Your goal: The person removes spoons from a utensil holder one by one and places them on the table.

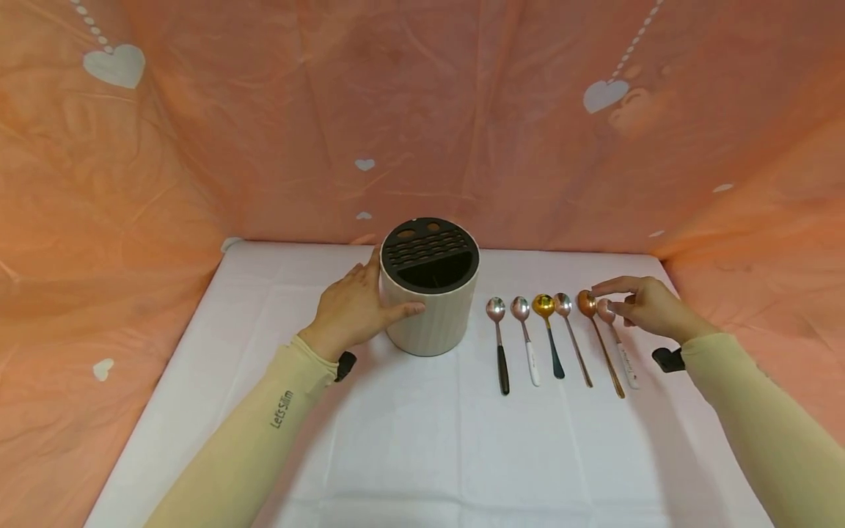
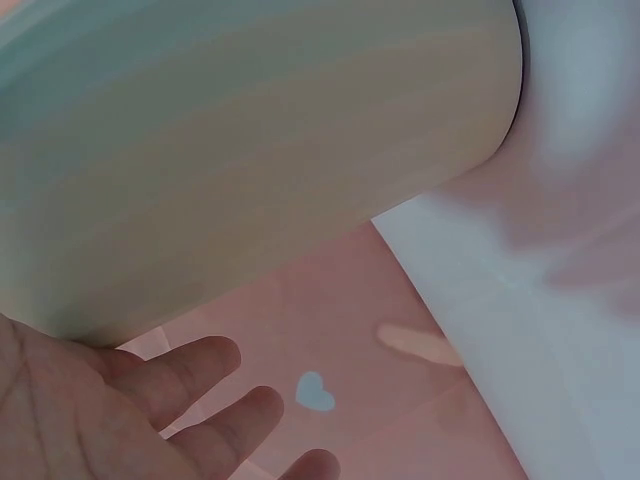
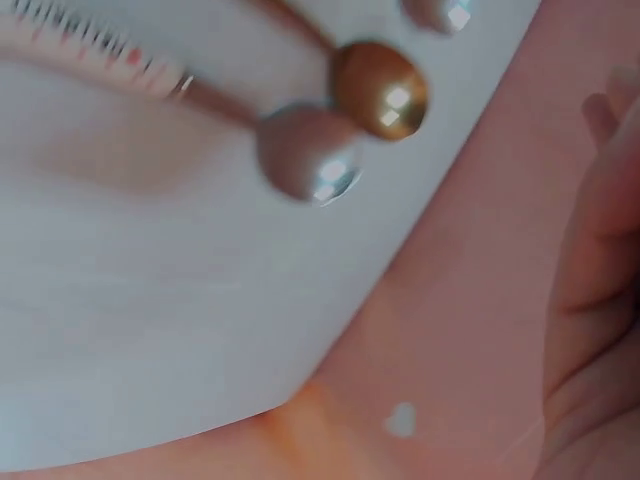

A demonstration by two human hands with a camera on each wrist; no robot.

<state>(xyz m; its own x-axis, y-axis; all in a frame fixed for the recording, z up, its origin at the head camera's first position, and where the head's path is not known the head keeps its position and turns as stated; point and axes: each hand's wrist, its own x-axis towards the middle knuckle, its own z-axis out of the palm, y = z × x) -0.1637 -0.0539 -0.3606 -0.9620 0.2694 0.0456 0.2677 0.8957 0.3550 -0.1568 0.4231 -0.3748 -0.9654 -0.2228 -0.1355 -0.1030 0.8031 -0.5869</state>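
Note:
A ribbed off-white utensil holder [image 1: 429, 323] with a black slotted lid [image 1: 432, 253] stands upright on the table. My left hand [image 1: 350, 304] rests against its left side, thumb across the front and fingers extended toward the back. The left wrist view shows the fingers [image 2: 190, 375] beside the holder's wall [image 2: 270, 150]. To the right lies a row of several long-handled spoons, bowls pointing away. My right hand [image 1: 650, 304] hovers over the row's right end, thumb and fingers apart, near a copper-coloured spoon [image 1: 602, 345] and a white-handled spoon [image 1: 623, 356]; it holds nothing.
Left of these lie a black-handled spoon [image 1: 502, 352], another white-handled spoon [image 1: 528, 341], a gold-bowled spoon with a dark handle [image 1: 551, 334] and a slim metal spoon [image 1: 574, 341]. A white cloth covers the table [image 1: 396, 440]. Pink-orange curtains [image 1: 396, 110] surround the back and sides.

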